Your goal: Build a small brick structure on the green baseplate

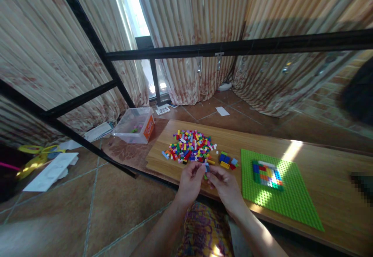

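My left hand [190,179] and my right hand [223,183] meet over the near edge of the wooden board, fingers pinched together. Between the fingertips are small toy bricks [207,168], grey-blue with a bit of green below; the fingers cover much of them. Just beyond lies a heap of mixed toy bricks [194,146]. To the right of the heap sits a small group of larger bricks [224,159] in blue, yellow, red and green. Farther right, a green baseplate [247,187] carries a rectangular build of coloured bricks [267,175].
A clear plastic box [131,123] with an orange label and a few bricks inside stands left of the wooden board [163,132]. A black metal frame [180,51] crosses in front of the curtains [201,12]. White sheets [51,171] lie on the tiled floor at left.
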Demonstrator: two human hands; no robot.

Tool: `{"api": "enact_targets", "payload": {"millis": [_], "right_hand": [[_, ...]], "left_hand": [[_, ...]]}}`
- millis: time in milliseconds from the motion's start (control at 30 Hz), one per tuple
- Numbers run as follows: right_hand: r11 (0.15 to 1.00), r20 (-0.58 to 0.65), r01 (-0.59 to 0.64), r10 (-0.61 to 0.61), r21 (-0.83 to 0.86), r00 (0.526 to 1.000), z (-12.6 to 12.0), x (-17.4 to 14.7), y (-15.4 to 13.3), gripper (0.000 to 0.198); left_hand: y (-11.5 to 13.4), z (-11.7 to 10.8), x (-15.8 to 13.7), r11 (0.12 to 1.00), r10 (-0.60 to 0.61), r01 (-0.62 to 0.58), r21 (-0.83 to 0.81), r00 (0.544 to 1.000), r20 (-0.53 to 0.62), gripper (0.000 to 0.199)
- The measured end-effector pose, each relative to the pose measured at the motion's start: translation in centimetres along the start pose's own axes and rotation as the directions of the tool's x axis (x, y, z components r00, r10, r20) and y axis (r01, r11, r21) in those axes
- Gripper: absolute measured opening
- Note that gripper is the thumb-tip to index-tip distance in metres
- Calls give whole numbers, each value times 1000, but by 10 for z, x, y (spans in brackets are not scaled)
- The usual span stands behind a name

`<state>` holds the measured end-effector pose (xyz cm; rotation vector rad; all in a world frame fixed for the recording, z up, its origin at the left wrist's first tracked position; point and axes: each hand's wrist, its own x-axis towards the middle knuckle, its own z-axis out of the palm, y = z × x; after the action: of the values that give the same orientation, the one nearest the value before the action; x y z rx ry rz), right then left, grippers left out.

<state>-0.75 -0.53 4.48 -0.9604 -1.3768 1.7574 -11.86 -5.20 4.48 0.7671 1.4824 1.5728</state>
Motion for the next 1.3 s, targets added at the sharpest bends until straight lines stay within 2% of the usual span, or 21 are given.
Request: {"api": "enact_targets", "payload": {"millis": [167,267,433,533,600,700,900,1133,1300], "right_hand": [[1000,7,5,-5,-14,1000,5,3,-7,33],[998,-12,-44,44,41,999,6,4,-10,34],[978,-23,-132,137,162,990,5,7,-9,35],[969,-56,-151,165,197,985,4,9,-6,37],[973,-60,-141,154,184,986,4,9,-4,37],[985,-33,-112,117,134,993,5,8,-5,36],[990,-5,-111,112,83,994,8,5,-10,37],[918,16,-226,234,325,972,2,2,-7,34],[919,-46,-208,236,334,971,-1,4,-9,32]], "left_hand": [[4,0,2,997,57,-54,63,998,-34,31],[7,-1,3,1000,10,-10,19,1000,3,34],[11,-3,5,968,-129,135,-210,991,41,37],[12,-6,8,892,-227,225,-392,973,41,34],[12,-8,9,845,-299,290,-450,953,53,34],[13,-9,10,836,-335,330,-439,940,69,39],[12,-5,8,948,-187,195,-251,981,55,39],[10,-5,5,881,-247,252,-401,967,67,35],[9,-4,-1,851,-325,322,-414,943,66,27]]}}
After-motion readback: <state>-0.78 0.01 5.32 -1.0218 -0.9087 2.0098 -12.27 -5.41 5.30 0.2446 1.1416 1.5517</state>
